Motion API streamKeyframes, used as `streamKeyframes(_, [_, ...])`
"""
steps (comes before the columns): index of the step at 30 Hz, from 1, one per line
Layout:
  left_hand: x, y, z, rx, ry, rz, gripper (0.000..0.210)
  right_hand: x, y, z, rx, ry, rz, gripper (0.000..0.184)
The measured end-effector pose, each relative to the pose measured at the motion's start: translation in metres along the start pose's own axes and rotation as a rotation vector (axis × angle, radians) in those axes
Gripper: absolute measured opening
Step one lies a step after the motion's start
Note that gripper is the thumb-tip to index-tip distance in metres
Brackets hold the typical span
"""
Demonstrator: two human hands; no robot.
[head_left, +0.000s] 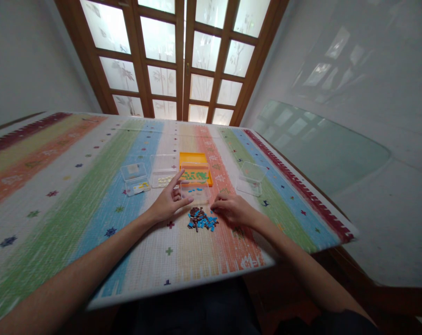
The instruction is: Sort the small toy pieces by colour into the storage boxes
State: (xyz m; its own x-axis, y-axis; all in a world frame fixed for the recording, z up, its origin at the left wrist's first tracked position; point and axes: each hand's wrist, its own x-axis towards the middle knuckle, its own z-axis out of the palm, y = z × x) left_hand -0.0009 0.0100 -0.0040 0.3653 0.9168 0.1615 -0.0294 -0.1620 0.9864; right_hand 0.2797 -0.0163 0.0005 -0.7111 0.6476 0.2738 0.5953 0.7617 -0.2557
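Observation:
A loose pile of small brown and blue pieces (201, 220) lies on the striped tablecloth between my hands. My left hand (167, 201) is open, thumb and index finger spread apart, at the left side of a clear plastic box (194, 194) that holds a few blue pieces. Whether it touches the box I cannot tell. At the right edge of the pile, my right hand (232, 208) has its fingertips pinched together. A speck of blue shows by those fingertips, but what they hold is too small to make out.
Behind the clear box stands an open orange box (193, 158) with green pieces in front of its raised lid. To the left are clear boxes with whitish pieces (165, 180) and yellow pieces (141, 187). Another open clear box (249, 186) stands right. The tablecloth (193, 260) ends near my lap.

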Motion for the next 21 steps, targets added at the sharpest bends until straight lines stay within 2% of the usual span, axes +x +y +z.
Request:
streamKeyframes(14, [-0.0002, 0.0025, 0.0011, 0.026, 0.002, 0.011, 0.098, 0.0033, 0.0042, -0.0013, 0.114, -0.012, -0.084, 0.018])
streamKeyframes(21, [-0.0002, 0.0023, 0.0003, 0.012, -0.009, -0.001, 0.099, 0.0061, 0.0053, -0.0035, 0.111, -0.064, -0.098, 0.019])
